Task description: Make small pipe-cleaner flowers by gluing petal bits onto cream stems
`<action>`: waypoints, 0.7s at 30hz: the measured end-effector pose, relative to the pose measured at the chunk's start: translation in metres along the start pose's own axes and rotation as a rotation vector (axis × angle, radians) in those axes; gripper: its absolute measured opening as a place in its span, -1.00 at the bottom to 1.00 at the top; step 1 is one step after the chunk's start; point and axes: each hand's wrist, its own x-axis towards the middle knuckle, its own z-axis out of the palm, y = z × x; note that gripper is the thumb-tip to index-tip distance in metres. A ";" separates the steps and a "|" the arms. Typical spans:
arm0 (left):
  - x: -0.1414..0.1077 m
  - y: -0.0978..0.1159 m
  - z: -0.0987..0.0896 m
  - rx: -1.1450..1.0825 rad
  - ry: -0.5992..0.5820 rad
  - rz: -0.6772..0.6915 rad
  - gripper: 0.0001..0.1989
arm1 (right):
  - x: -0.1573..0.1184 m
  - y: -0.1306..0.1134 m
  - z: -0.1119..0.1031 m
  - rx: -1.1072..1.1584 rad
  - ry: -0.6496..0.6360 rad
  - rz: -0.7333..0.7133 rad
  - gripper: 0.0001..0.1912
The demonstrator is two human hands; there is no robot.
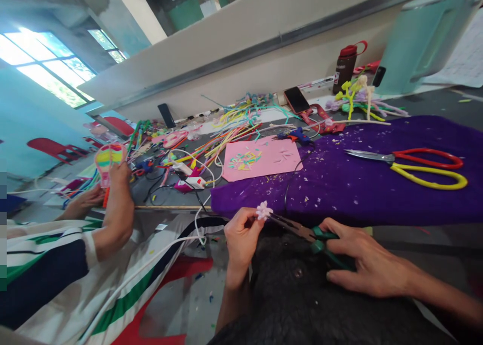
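Between the thumb and fingers of my left hand (242,234) is a small pale pink flower (264,210) that looks made of fuzzy stems. My right hand (364,257) grips long-nose pliers (302,230) by their green handles, and the tips of the jaws reach the flower's right side. Whether the jaws are closed on it is too small to tell. Both hands are above my dark-clothed lap, just in front of the table edge. Beyond them lies a purple cloth (324,184) strewn with small scraps.
Scissors (392,159) with red and yellow handles rest on the cloth. A pink sheet (264,159) bears short colored pieces. A glue gun (296,135), phone (297,101), bottle (345,68) and large pitcher (418,43) stand farther back. Cables cross the table. At left sits a co-worker (56,254).
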 end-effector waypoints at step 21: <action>-0.002 -0.003 0.002 0.177 -0.009 0.162 -0.98 | -0.006 0.009 -0.014 0.191 -0.174 0.033 -0.76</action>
